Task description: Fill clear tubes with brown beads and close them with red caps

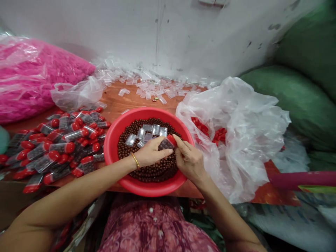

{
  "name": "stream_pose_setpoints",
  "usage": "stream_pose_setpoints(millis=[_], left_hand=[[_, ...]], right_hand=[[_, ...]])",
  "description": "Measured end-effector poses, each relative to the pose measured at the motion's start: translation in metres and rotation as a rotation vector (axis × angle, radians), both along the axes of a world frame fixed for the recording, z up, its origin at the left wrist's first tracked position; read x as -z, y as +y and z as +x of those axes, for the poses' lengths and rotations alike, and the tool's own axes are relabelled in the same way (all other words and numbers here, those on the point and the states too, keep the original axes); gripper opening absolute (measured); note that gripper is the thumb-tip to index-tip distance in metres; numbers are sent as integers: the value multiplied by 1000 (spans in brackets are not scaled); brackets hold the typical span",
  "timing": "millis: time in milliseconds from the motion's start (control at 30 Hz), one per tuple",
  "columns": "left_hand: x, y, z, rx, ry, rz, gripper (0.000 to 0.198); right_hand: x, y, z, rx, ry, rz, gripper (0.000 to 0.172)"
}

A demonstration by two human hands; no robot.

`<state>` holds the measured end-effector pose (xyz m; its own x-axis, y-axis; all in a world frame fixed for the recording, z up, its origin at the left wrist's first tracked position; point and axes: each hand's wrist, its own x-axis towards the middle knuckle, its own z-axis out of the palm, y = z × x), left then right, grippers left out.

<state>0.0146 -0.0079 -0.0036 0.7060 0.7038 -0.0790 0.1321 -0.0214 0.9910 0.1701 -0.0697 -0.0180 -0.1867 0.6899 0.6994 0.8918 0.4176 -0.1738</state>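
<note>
Over a red basin [157, 190] full of brown beads [157, 175], both hands meet at a small clear plastic container [165, 144] filled with dark beads. My left hand [151, 152], with a gold bracelet at the wrist, grips the container's body between thumb and fingers. At its upper right end, my right hand [189, 157] pinches the red cap [172, 140]. Several clear empty containers [148, 128] lie on the beads just beyond my fingers. Left of the basin is a heap of filled, red-capped containers [63, 147].
Loose clear containers [157, 87] are scattered along the wall. A big bag of pink pieces [39, 77] stands at the left. On the right, an open plastic bag [236, 122] shows red caps [219, 135] inside. Green sacks [291, 105] rest behind it, and a purple bar-like object [301, 180] juts in.
</note>
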Motion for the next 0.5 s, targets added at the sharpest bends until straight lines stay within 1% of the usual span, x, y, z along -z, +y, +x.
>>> stream_pose_setpoints(millis=[100, 167, 300, 367, 433, 500], left_hand=[[-1, 1, 0, -40, 3, 115, 20], [-2, 1, 1, -41, 8, 126, 20], [-1, -1, 2, -49, 13, 102, 18], [0, -1, 2, -49, 26, 100, 16], [0, 0, 0, -26, 43, 102, 14], [1, 1, -3, 19, 80, 120, 13]], right_hand=[[-2, -2, 2, -105, 86, -44, 49], [-3, -3, 2, -143, 72, -50, 51], [-4, -6, 1, -75, -118, 23, 54], [-3, -7, -1, -55, -177, 62, 55], [-3, -7, -1, -92, -182, 75, 55], [-5, -8, 2, -164, -175, 70, 52]])
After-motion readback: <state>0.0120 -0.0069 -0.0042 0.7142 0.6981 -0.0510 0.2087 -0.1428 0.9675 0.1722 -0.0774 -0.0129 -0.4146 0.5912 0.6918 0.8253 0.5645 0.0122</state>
